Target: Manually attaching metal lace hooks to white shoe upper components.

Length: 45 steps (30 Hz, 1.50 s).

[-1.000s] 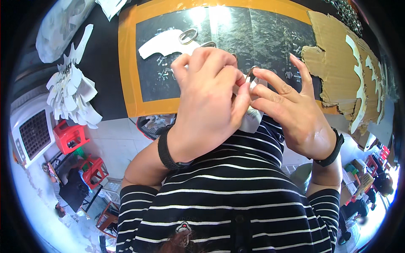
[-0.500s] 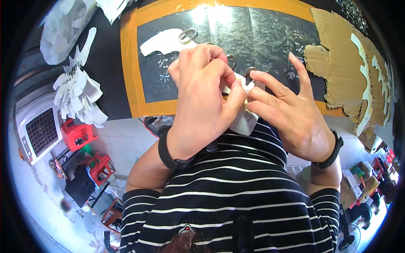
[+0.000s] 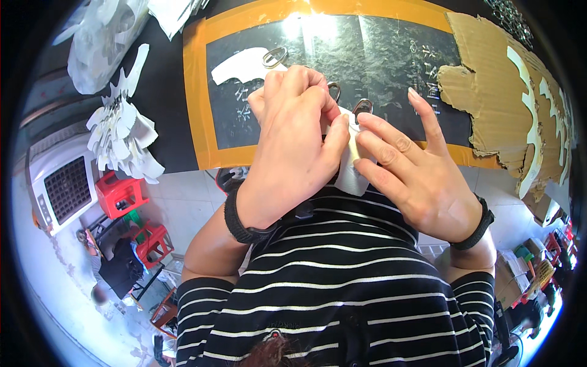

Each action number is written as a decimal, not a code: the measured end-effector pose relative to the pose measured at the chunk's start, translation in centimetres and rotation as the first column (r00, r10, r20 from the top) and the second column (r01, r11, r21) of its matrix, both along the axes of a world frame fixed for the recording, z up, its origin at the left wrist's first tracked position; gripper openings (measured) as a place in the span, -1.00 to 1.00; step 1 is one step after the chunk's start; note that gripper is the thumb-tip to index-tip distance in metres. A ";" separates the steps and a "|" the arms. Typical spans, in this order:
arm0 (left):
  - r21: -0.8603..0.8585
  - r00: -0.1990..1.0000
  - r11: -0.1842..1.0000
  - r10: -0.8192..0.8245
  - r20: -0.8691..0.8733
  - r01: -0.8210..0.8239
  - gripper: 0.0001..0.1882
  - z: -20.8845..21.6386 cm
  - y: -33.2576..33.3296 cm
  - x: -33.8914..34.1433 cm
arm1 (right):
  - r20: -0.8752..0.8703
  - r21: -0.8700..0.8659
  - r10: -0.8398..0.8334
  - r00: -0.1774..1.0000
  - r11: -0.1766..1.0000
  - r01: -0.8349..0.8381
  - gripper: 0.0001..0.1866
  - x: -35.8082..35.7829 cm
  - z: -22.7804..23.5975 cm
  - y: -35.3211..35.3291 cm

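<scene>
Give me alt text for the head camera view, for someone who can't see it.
A left hand pinches and a right hand touches a white piece by a metal loop, over a dark work surface edged with orange tape. Farther back lies a white cut-out with an oval ring at its edge; jagged white pieces are bunched at left, torn cardboard at right.

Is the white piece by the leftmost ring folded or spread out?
Spread out: the white piece lies flat on the dark surface, its curved shape showing.
</scene>
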<state>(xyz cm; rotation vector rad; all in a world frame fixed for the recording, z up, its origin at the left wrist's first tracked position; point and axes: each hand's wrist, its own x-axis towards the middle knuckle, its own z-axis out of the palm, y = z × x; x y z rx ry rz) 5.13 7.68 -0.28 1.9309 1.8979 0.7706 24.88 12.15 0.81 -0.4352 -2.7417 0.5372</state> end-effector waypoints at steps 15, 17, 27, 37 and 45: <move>-0.123 0.999 0.992 -0.012 -0.041 0.007 -0.80 1.0 1.0 -0.4 | 0.041 0.078 0.063 0.997 0.995 -0.066 -0.73 -1.1 0.4 0.4; -0.118 1.000 0.993 -0.025 -0.009 0.024 -0.76 1.0 1.1 -0.6 | 0.067 0.174 0.132 0.989 0.975 -0.142 -0.71 -1.3 0.2 0.4; -0.054 0.788 0.992 -0.059 0.613 0.116 -0.87 2.1 0.4 -2.8 | -0.012 0.100 0.143 0.990 0.985 -0.141 -0.74 -1.5 0.0 1.1; 0.111 0.801 0.806 -0.543 -0.252 0.582 -0.64 1.5 -0.9 -3.4 | -0.015 0.076 0.077 0.997 0.994 -0.076 -0.72 -1.2 0.3 0.6; 0.004 0.671 0.753 -0.584 -0.458 0.658 -0.65 1.8 -1.1 -2.8 | 0.001 -0.103 0.084 0.996 0.991 -0.084 -0.71 -0.1 0.7 1.5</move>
